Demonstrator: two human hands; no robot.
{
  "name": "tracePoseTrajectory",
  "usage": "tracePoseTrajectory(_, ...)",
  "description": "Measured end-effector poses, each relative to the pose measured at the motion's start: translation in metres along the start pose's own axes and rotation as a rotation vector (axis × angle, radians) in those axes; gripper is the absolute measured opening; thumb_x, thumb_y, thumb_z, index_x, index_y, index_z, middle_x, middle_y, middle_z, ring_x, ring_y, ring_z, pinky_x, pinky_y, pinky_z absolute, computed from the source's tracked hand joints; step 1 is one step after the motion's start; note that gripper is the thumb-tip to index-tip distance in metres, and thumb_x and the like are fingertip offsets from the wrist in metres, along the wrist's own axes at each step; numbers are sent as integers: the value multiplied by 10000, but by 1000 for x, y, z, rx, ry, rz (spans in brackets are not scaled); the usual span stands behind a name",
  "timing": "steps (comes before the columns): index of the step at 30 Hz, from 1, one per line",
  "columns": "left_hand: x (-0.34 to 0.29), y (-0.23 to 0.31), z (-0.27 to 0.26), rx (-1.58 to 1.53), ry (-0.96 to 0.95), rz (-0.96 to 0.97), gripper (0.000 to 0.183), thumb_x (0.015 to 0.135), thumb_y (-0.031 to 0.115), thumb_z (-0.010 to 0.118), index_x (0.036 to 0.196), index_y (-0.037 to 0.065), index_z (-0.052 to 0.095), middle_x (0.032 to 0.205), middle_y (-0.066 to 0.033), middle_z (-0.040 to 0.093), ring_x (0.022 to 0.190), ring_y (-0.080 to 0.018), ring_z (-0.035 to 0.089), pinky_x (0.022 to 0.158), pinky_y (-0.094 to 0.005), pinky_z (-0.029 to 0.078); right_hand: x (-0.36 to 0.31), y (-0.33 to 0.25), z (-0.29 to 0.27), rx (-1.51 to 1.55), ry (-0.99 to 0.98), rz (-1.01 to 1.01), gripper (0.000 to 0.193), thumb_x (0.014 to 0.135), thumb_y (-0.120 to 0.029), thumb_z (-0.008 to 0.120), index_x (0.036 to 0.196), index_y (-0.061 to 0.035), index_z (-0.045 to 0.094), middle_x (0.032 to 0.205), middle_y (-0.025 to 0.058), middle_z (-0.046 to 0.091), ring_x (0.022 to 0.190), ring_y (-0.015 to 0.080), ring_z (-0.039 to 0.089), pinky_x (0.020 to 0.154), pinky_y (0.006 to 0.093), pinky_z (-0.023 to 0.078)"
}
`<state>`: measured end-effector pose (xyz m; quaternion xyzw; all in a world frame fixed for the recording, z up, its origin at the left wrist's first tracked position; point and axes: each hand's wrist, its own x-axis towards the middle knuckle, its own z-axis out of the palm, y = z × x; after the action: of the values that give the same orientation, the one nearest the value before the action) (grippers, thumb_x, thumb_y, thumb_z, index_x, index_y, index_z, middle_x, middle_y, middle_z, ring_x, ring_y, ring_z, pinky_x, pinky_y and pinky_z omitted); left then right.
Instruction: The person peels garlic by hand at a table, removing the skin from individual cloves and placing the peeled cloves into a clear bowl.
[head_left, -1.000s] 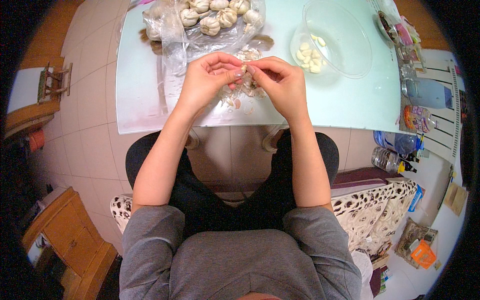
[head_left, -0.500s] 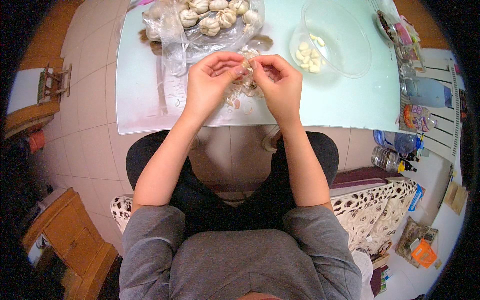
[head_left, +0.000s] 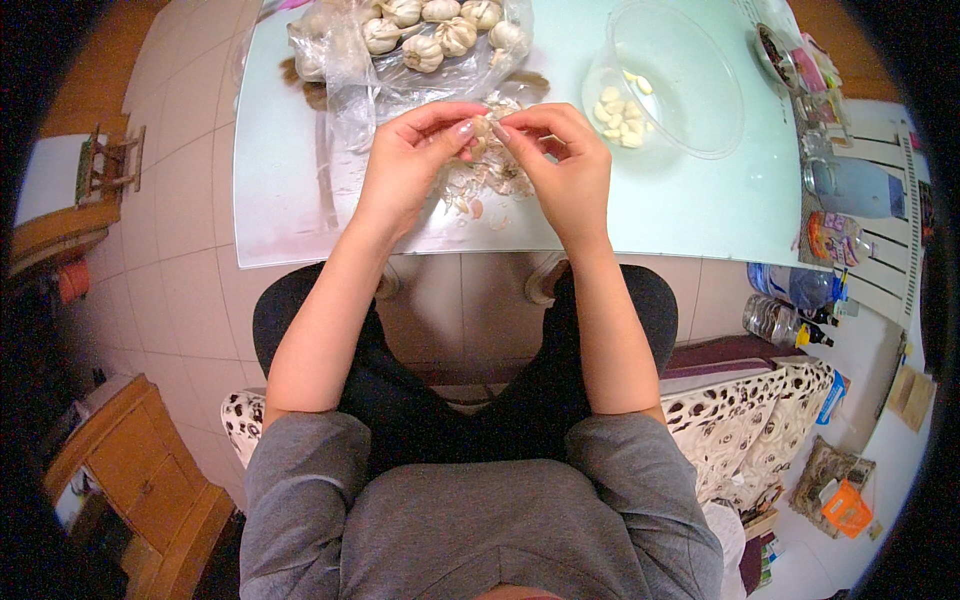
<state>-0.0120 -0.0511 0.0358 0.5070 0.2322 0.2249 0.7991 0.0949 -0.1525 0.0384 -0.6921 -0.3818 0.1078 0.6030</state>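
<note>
Both hands meet above a glass-topped table, pinching a small garlic clove (head_left: 483, 130) between their fingertips. My left hand (head_left: 415, 160) grips it with thumb and forefinger, and my right hand (head_left: 562, 160) has its thumb and fingertips against the other side. Fingers cover most of the clove. Below them lies a heap of papery garlic skins (head_left: 490, 180). Beyond my left hand, whole garlic bulbs (head_left: 457, 37) rest in and on a clear plastic bag (head_left: 430, 85). To the right of my right hand, a clear plastic bowl (head_left: 700, 152) contains several peeled cloves (head_left: 622, 118).
The table's near edge (head_left: 680, 253) runs just above my knees. At the right stand a dish (head_left: 775, 55), a blue-tinted plastic jug (head_left: 855, 187) and several bottles (head_left: 790, 285). A spotted cloth-covered seat (head_left: 735, 425) is at lower right, a wooden cabinet (head_left: 145, 470) at lower left.
My fingertips have drawn slightly apart around the clove, showing a bit more of it. My right hand has shifted a little to the right. The bulbs and bowl stay in place.
</note>
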Motion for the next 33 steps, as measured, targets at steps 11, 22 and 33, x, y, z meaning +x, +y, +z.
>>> tracePoseTrajectory(11, -3, 0, 3, 415, 56, 114, 113, 755, 40, 584, 853, -11, 613, 769, -47, 608, 685, -93, 563, 622, -201, 452, -1, 0, -7, 161, -160, 194, 112, 701, -69, 633, 790, 0, 635, 710, 61, 601, 606, 92, 548, 556, 192, 432)
tracePoseTrajectory(22, -5, 0, 6, 411, 94, 100, 109, 748, 28, 591, 837, -29, 616, 786, -66, 614, 703, -104, 577, 650, -208, 468, -4, -2, -2, 162, -117, 203, 103, 698, -47, 619, 759, 36, 615, 714, 76, 604, 624, 100, 568, 577, 202, 453)
tracePoseTrajectory(33, -2, -1, 6, 321, 81, 96, 113, 756, 22, 579, 853, -29, 605, 790, -68, 613, 706, -109, 579, 660, -210, 468, -2, 1, -4, 265, -146, 286, 103, 712, -53, 612, 785, 19, 614, 723, 66, 610, 637, 102, 575, 598, 213, 465)
